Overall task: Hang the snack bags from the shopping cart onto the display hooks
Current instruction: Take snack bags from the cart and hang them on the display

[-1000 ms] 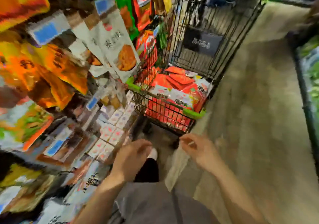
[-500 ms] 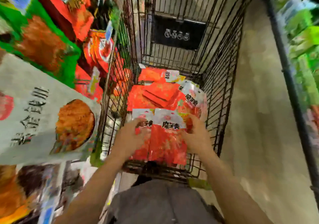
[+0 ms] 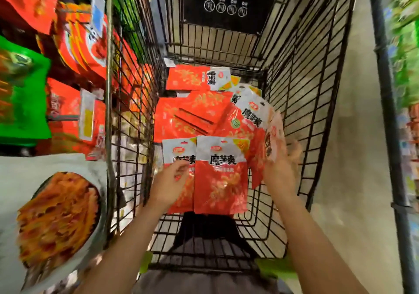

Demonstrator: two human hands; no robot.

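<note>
Several red-and-white snack bags (image 3: 192, 116) lie piled in the black wire shopping cart (image 3: 301, 89) straight ahead. Both of my hands are down inside it. My left hand (image 3: 169, 183) grips the lower part of one bag (image 3: 179, 150) at the pile's near left. Beside that bag lies another one (image 3: 221, 180), flat and facing up. My right hand (image 3: 281, 171) holds a blurred bag (image 3: 275, 130), tilted up on edge against the cart's right wall. No bare hook is visible on the display.
The display on the left is crowded with hanging bags: red ones (image 3: 74, 39), a green one (image 3: 22, 103) and a big white one (image 3: 52, 203) close to my left arm. A shelf upright (image 3: 385, 112) and green goods stand on the right across a strip of floor (image 3: 353, 157).
I have leaned over the cart and both hands have gone from outside it onto the bags. The right hand has since shifted right and tipped a bag up on edge.
</note>
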